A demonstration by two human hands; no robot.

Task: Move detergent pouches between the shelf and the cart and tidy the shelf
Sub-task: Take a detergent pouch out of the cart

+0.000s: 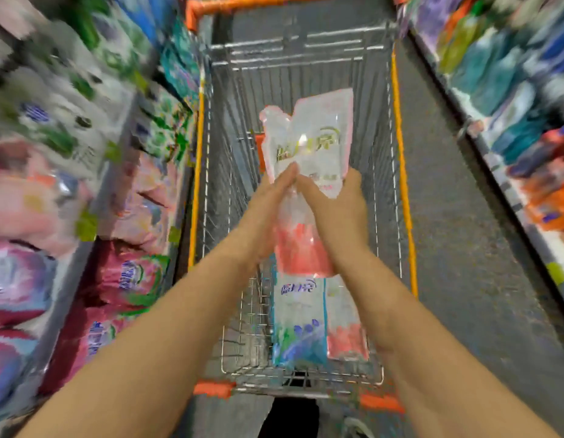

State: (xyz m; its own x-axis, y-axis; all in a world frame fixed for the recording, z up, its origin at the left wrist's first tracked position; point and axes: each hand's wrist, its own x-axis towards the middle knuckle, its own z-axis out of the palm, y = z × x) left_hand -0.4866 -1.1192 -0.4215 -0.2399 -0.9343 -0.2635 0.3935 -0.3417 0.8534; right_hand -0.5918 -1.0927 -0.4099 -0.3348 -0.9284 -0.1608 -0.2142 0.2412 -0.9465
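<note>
Though blurred, shelves (pixel 508 197) (stocked) beside cart (pixel 400 172).

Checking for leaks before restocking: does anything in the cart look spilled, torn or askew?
Nothing stands out. The held pouch, between left hand and right hand, looks intact; the blue pouch and pink pouch lie side by side in the cart. No spill visible.

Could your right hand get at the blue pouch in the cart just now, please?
Probably not yet: the right hand holds the pink pouch; the blue pouch itself lies uncovered.
</note>
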